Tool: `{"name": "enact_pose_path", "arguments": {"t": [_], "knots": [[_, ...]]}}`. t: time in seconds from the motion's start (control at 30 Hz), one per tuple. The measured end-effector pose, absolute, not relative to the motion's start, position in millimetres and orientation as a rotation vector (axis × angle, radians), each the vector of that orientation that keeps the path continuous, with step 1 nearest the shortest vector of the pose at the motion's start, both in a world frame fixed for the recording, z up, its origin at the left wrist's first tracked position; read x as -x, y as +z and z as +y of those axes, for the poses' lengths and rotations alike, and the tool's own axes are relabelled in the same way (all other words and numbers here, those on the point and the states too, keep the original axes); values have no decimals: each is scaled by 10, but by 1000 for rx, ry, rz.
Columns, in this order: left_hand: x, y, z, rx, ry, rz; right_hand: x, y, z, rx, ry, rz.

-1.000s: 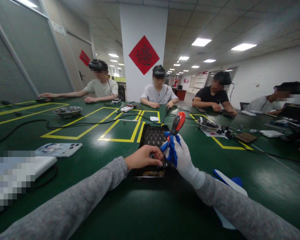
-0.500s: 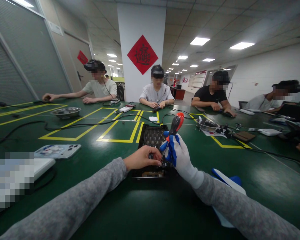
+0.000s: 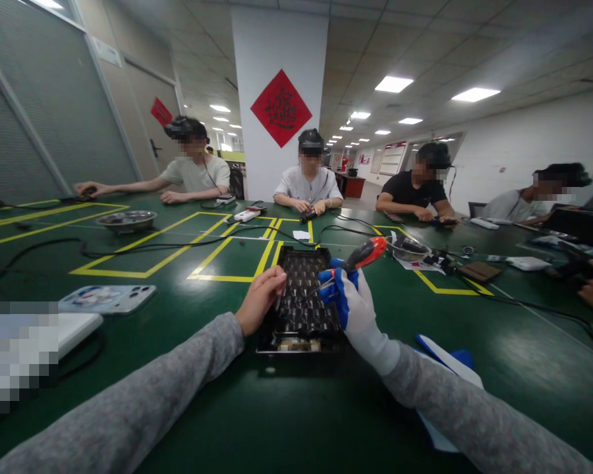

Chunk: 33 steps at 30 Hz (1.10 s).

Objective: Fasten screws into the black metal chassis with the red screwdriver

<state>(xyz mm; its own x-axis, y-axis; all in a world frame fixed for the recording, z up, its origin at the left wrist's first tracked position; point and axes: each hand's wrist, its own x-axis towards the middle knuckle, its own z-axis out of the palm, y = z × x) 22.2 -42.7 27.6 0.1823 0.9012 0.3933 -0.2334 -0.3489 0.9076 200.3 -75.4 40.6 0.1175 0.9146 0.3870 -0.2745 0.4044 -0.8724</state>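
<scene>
My right hand [image 3: 356,304], in a white and blue glove, is closed around a screwdriver [image 3: 366,253] with a red and black handle. The handle tilts up to the right, and the thin shaft points left over a black rectangular case [image 3: 304,299]. Rows of small glinting shapes fill that case, and a pale brownish part [image 3: 299,345] shows at its near end. My bare left hand [image 3: 261,301] is raised at the case's left edge, thumb and fingers pinched together. Whatever lies between those fingertips is too small to make out.
A phone [image 3: 109,299] and a white device [image 3: 82,339] lie to the left. Metal bowls [image 3: 127,221] stand farther back, and a black cable [image 3: 143,249] crosses the green table. Another glove [image 3: 449,362] lies under my right forearm. Several people sit opposite.
My left hand has moved left and up, off the case's near part. My right hand has tipped the screwdriver from nearly upright to a rightward slant, its shaft now lifted.
</scene>
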Motion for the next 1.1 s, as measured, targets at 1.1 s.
{"name": "enact_pose_path", "arguments": {"t": [1.1], "knots": [[-267,255,-406,-1670,1390,936,-2004,334,-659,856,946,-978]]}}
